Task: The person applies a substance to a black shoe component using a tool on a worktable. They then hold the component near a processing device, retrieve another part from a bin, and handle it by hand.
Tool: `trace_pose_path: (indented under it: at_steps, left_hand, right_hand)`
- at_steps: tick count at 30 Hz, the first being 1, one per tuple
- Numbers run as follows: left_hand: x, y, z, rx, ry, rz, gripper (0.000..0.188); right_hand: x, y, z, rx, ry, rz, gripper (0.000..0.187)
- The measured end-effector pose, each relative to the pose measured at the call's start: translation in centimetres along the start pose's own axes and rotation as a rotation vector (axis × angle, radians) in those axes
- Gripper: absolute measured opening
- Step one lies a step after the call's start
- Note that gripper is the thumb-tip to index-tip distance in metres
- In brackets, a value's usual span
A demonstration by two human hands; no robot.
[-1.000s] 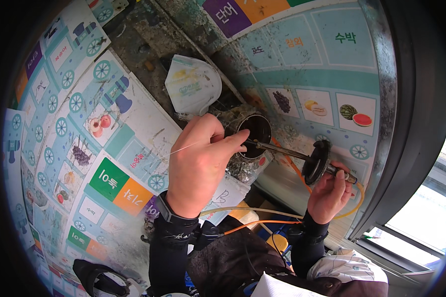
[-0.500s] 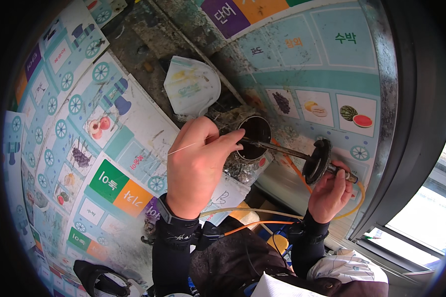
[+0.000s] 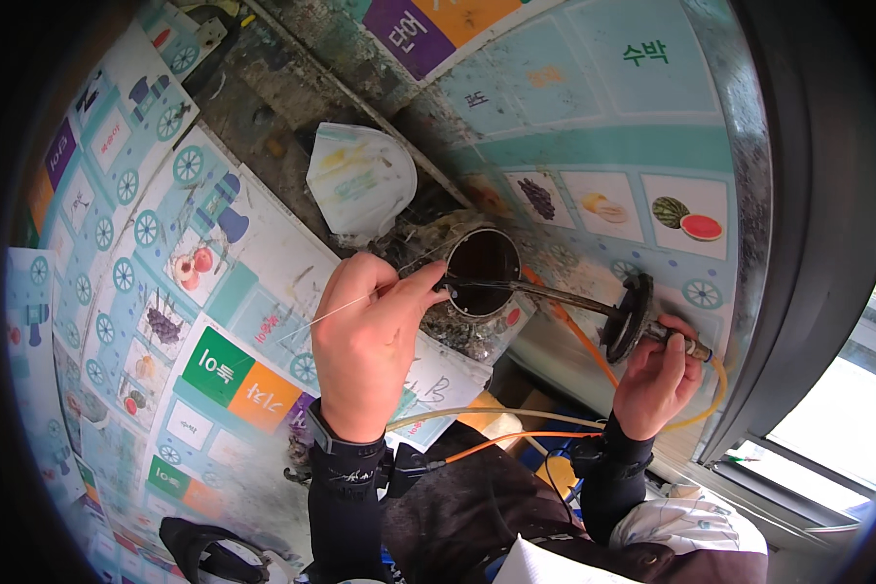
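In my right hand is the fitting of a round black lid, its fingers closed around the metal connector behind it. A long, dark-coated metal tube runs left from the black lid across the mouth of an open cylindrical can. At the tube's far end, my left hand pinches the tip between thumb and forefinger. A thin pale strand trails from this hand to the lower left; whether the fingers grip it too is hard to tell. The can's inside is dark.
A stained white mask-like cup lies beyond the can. A yellow hose leads from the connector; an orange hose crosses below the hands. Picture-printed sheets cover the left surface. A window is at right.
My left hand has shifted a little left, farther from the lid, still at the tube's end. The right hand keeps its hold on the connector. The whole view has moved slightly.
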State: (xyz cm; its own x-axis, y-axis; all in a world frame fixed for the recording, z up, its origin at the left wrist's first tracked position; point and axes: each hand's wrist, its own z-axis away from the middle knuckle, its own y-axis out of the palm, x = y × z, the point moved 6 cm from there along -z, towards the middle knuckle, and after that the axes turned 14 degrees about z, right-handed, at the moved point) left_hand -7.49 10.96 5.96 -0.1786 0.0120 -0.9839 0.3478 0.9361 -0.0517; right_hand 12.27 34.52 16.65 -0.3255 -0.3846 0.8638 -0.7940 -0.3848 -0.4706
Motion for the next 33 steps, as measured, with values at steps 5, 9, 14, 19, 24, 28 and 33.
trace_pose_path:
  at_steps: [5,9,14,19,24,28,33]
  left_hand:
    - [-1.0,0.2,-0.2,0.047,-0.009,-0.132,0.033]
    - [-1.8,0.4,-0.4,0.065,-0.033,-0.194,0.027]
    - [-2.3,0.5,-1.1,0.109,-0.07,-0.227,0.024]
    - [-2.9,0.6,-2.0,0.181,-0.116,-0.257,0.023]
    - [-3.3,1.1,-2.6,0.302,-0.145,-0.346,0.017]
    - [-3.2,1.0,-3.2,0.366,-0.132,-0.346,0.018]
    - [-3.2,0.6,-4.0,0.419,-0.074,-0.404,0.02]
  right_hand:
    - [-0.2,-0.6,0.6,-0.019,0.024,0.023,0.012]
    - [0.4,-0.3,0.8,0.012,-0.058,0.03,0.013]
    - [0.6,0.0,0.7,0.054,-0.089,0.005,0.012]
    - [0.2,-0.2,0.5,0.058,-0.054,-0.008,0.01]
    - [-0.3,-0.1,0.7,0.06,-0.036,-0.019,0.01]
    - [-0.5,-0.2,1.0,0.064,-0.043,0.003,0.01]
    - [-0.4,-0.3,1.2,0.072,-0.022,0.031,0.013]
